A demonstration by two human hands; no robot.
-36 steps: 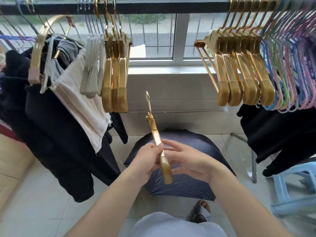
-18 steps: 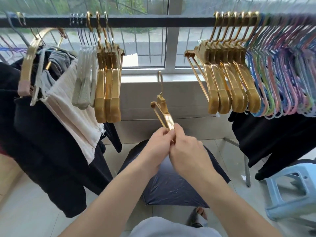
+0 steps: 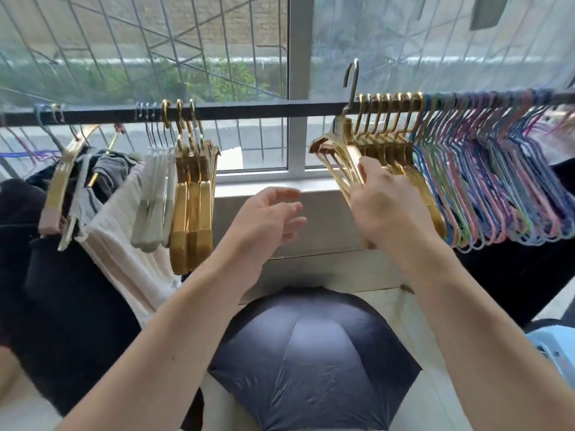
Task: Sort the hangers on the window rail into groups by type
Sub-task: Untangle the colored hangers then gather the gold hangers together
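Note:
My right hand (image 3: 385, 203) grips a gold hanger (image 3: 340, 150) by its arm; its hook rises just above the black window rail (image 3: 264, 111), at the left end of a group of several gold hangers (image 3: 389, 141). My left hand (image 3: 267, 219) hovers apart with relaxed fingers and holds nothing. Right of the gold group hang many thin coloured hangers (image 3: 497, 181). Further left on the rail hang three gold hangers (image 3: 193, 200) beside several white ones (image 3: 155, 194).
At far left, clothes hang on hangers: a cream garment (image 3: 124, 244) and dark ones (image 3: 62, 306). A dark open umbrella (image 3: 311, 362) lies on the floor below my arms. A light-blue stool (image 3: 557, 353) stands at the right edge. The window (image 3: 292, 73) is behind the rail.
Both hands held the gold hanger low in front of me; my right hand has lifted it up to the rail by the right gold group. My left hand has let go.

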